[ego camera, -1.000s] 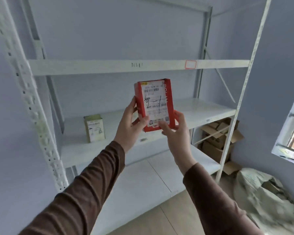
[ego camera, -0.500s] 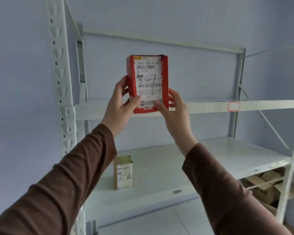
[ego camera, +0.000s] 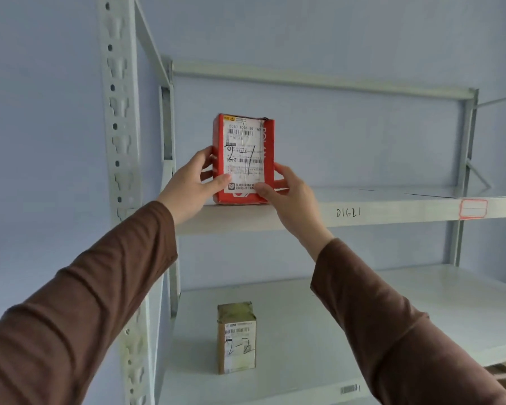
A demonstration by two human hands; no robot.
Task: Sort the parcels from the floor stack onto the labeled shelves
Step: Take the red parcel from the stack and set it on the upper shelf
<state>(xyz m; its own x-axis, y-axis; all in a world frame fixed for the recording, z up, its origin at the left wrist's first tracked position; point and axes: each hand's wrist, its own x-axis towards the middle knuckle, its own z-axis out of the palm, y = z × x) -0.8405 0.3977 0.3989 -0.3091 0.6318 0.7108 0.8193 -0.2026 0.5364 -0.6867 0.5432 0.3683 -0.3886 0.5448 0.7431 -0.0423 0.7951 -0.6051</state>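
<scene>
A pale metal shelving unit [ego camera: 120,118] with perforated uprights stands against a blue-grey wall [ego camera: 333,30] and fills most of the view. The upper shelf [ego camera: 377,210] carries the handwritten mark "D1621" on its front edge and a red-bordered label [ego camera: 473,208] further right. The lower shelf [ego camera: 406,311] has a barcode sticker [ego camera: 349,389] on its front edge. Two brown sleeves [ego camera: 79,311] reach upward from the bottom of the view to the upper shelf. The red parcel [ego camera: 244,159] stands upright at the left end of the upper shelf, at its front edge; its base appears to rest on the shelf surface. Its white shipping label faces the camera and bears the handwritten mark "2-1". The left hand [ego camera: 189,184] grips the left side of the red parcel, thumb across the lower front. The right hand [ego camera: 291,197] grips the lower right corner, thumb on the front face. A smaller brown parcel [ego camera: 236,337] stands upright on the lower shelf, near its left end, below the red parcel; its label reads "2-2".
</scene>
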